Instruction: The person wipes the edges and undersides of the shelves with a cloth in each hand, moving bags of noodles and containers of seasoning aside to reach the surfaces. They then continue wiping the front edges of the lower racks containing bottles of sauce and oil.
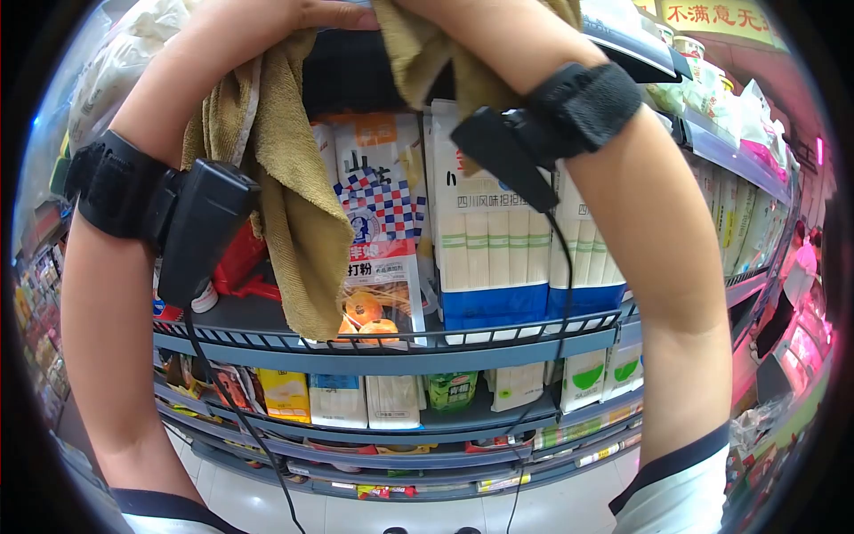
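Observation:
Both my arms reach up to the top of a shop shelf unit. My left hand (267, 20) lies at the top edge of the view on a tan towel-like cloth (298, 205), which hangs down over the packets below. My right hand is cut off by the top of the frame; only its wrist and forearm (623, 205) show, with another fold of the cloth (427, 53) beside it. Each wrist wears a black strap with a small black device and a cable.
Blue-grey wire-fronted shelf (400, 343) holds white and blue noodle packets (489, 249) and a flour bag (378, 222). Lower shelves (400, 427) carry more packets. Further shelving runs off to the right (738, 160). White tiled floor lies below.

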### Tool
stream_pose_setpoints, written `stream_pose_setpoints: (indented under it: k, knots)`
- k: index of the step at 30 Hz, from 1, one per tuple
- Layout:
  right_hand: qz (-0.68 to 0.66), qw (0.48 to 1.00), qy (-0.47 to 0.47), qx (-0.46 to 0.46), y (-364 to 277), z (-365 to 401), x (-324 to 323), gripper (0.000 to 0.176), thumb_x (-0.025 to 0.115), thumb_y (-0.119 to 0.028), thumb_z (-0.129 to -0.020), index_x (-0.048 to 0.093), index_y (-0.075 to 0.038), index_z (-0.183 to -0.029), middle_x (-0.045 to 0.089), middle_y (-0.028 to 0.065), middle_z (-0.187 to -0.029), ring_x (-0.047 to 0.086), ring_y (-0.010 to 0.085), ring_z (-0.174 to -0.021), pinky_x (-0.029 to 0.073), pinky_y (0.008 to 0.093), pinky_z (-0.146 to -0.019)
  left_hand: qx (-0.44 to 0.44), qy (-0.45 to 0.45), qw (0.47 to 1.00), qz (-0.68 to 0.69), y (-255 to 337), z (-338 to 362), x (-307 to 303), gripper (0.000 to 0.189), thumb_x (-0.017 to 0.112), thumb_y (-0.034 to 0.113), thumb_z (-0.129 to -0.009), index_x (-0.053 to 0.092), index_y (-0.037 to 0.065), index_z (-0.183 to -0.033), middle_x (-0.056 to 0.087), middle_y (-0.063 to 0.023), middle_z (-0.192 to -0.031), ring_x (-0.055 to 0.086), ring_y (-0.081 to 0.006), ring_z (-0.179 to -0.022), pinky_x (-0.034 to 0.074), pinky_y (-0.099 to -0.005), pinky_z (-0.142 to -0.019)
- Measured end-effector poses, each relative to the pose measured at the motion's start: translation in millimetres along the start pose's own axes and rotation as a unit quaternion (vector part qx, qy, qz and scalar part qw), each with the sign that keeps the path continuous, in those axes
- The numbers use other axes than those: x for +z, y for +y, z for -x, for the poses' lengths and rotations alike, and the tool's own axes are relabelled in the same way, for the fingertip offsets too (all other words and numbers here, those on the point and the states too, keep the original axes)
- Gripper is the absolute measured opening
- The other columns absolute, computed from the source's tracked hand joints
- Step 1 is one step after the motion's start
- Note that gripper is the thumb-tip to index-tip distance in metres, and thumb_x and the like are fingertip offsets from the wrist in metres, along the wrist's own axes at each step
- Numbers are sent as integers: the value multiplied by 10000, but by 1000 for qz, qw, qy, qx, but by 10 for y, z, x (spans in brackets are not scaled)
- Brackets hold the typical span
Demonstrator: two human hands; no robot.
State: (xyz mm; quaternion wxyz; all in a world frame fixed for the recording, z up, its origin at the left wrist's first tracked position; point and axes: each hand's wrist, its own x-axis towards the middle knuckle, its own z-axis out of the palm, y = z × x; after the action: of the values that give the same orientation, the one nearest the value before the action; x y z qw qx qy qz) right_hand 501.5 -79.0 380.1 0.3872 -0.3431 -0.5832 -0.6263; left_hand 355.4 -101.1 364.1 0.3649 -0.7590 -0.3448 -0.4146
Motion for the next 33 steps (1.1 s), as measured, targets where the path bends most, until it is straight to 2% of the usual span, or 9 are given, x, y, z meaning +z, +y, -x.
stream_pose_setpoints:
  k: [4, 9, 10, 16, 18, 19, 21, 29, 33]
  knots:
    - [19, 999, 12, -41, 9, 37, -52, 145, 517, -129, -742, 652, -83, -719, 639, 108, -698, 647, 229, -655, 510, 336, -522, 59, 18, 998, 23, -10, -11, -11, 528, 732, 387, -648, 541, -12, -937, 599, -190, -842, 583, -293, -793, 454, -359, -691]
    - [199, 958, 88, -187, 579, 350, -140, 112, 536, -151, -744, 606, -82, -688, 612, 78, -646, 621, 218, -567, 497, 303, -486, -25, -43, 999, -23, 57, 32, -82, 558, 717, 439, -649, 541, -21, -913, 596, -198, -831, 584, -306, -796, 458, -371, -688]
    - [-5, 992, 111, -63, 624, 421, -216, 198, 516, -167, -791, 595, -55, -649, 594, 130, -617, 604, 267, -541, 489, 328, -490, -28, -41, 999, -20, 49, 52, -89, 558, 717, 439, -649, 541, -21, -913, 596, -198, -831, 584, -306, -796, 458, -371, -688]
    - [-17, 994, 100, 28, 557, 396, -234, 253, 526, -184, -789, 595, -23, -607, 584, 177, -646, 584, 316, -549, 482, 367, -513, 5, -39, 999, -7, -6, 12, -82, 595, 709, 473, -637, 547, -32, -907, 595, -204, -837, 580, -325, -794, 458, -389, -678]
    - [-5, 993, 122, 5, 276, 247, -95, 199, 523, -171, -767, 626, -73, -627, 616, 121, -649, 613, 270, -560, 493, 340, -514, 13, -26, 999, -13, -6, 35, -81, 583, 716, 456, -636, 546, -28, -915, 595, -202, -843, 579, -326, -800, 457, -388, -685]
    - [171, 971, 112, -120, 141, 147, -20, 179, 523, -170, -749, 637, -98, -632, 626, 101, -636, 625, 238, -565, 499, 326, -503, 19, -15, 999, -21, -9, 45, -71, 572, 722, 438, -635, 546, -23, -923, 595, -200, -849, 578, -327, -805, 455, -388, -692]
    - [95, 993, 68, 12, -166, -23, 63, 176, 525, -171, -738, 637, -96, -625, 620, 102, -610, 621, 225, -544, 500, 322, -487, 69, 51, 996, -9, -181, -6, 85, 560, 729, 412, -632, 540, -17, -938, 593, -204, -860, 574, -329, -814, 452, -383, -702]
    - [118, 985, 105, -67, -130, 70, 47, 228, 509, -182, -787, 618, -86, -610, 601, 77, -570, 607, 215, -512, 483, 298, -449, 77, 110, 991, 7, -383, 517, -119, 469, 754, 286, -626, 500, 20, -916, 530, -143, -848, 526, -280, -845, 415, -331, -754]
    - [200, 960, 140, -136, -89, 63, 81, 272, 496, -196, -807, 601, -84, -583, 587, 95, -552, 593, 233, -500, 476, 322, -456, 157, 143, 977, -25, -1496, 672, -164, 431, 701, 288, -688, 476, 51, -968, 510, -74, -918, 495, -204, -870, 382, -276, -817]
